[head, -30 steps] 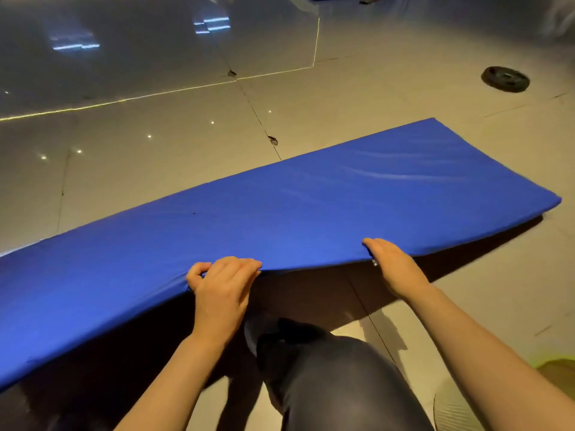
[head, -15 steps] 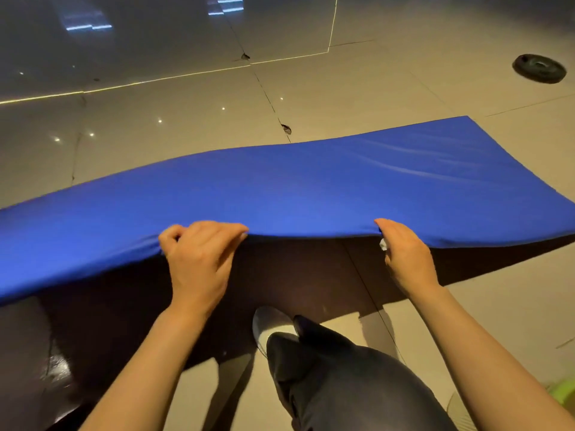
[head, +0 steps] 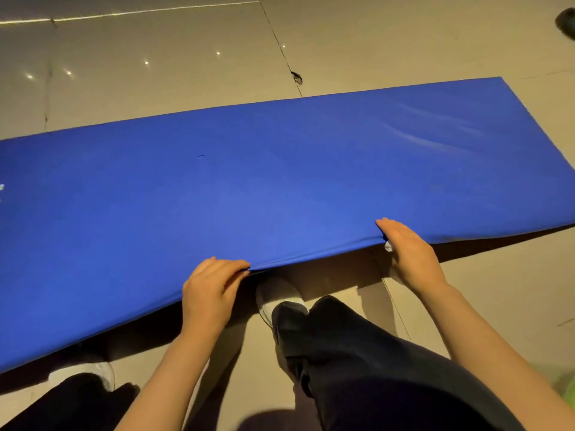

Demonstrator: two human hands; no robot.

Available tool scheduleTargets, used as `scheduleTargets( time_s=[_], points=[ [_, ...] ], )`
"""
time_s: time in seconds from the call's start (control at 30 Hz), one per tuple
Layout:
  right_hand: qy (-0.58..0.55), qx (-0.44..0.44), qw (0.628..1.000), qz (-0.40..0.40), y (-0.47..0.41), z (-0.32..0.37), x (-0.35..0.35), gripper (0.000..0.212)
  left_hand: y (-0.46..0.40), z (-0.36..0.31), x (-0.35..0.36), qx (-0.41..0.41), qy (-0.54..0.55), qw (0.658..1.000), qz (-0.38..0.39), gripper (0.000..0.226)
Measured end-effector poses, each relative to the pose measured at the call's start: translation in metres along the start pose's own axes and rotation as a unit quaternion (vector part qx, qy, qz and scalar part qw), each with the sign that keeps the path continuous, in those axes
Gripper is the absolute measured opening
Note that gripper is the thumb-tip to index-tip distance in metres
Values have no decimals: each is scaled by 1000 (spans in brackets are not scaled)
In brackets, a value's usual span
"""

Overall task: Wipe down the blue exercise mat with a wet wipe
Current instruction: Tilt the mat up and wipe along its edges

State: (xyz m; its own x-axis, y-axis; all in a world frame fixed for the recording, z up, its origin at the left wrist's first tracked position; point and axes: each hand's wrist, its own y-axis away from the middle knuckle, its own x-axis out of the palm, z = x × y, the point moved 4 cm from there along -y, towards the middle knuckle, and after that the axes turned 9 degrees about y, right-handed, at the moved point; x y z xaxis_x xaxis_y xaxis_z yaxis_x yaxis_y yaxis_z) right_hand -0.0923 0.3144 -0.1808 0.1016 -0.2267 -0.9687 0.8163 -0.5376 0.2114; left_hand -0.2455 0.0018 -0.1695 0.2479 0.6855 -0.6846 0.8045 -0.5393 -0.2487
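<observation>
blue mat (head: 280, 181) near edge lifted off floor (head: 155, 73) | left hand (head: 210, 290) grips near edge | right hand (head: 410, 256) grips same edge, white wipe (head: 389, 245) tucked in fingers

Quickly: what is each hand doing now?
Left hand: grips the mat edge.
Right hand: grips the mat edge, something white tucked under it.

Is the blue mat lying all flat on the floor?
No, both the left hand and right hand hold the blue mat's near edge up off the floor.
</observation>
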Motion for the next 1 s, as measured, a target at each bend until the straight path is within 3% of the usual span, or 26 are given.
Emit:
scheduleTargets(
  time_s=[0.07,0.17,0.27,0.37,0.5,0.57,0.63,0.67,0.73,0.77,0.83,1.0],
  points=[
    [-25,7,999,-42,2,3,-18,71,-6,-9,-13,45,0,999,-26,28],
    [-49,10,997,-64,8,3,-19,74,-9,-10,-18,49,-13,998,-30,22],
    [-13,16,998,53,6,-7,13,60,2,12,9,3,-50,998,44,13],
    [20,49,991,121,-6,-13,31,53,22,39,46,-50,-78,981,169,35],
    [72,-69,978,185,-38,24,51,50,31,61,69,-130,-75,955,257,20],
    [88,-102,972,194,-53,42,63,55,31,71,68,-136,-60,953,265,35],
    [86,-112,969,204,-66,55,79,55,25,85,58,-145,-71,961,226,69],
    [85,-108,966,219,-70,59,90,55,24,98,53,-192,-99,949,228,89],
    [94,-85,956,264,-74,62,111,57,25,131,50,-320,-143,889,296,109],
    [101,-76,949,288,-74,62,121,57,28,145,53,-360,-156,855,339,112],
    [110,-70,936,328,-76,61,138,57,32,161,65,-380,-155,824,392,116],
    [138,-77,918,363,-90,59,154,58,35,174,82,-376,-152,830,383,121]
  ],
)
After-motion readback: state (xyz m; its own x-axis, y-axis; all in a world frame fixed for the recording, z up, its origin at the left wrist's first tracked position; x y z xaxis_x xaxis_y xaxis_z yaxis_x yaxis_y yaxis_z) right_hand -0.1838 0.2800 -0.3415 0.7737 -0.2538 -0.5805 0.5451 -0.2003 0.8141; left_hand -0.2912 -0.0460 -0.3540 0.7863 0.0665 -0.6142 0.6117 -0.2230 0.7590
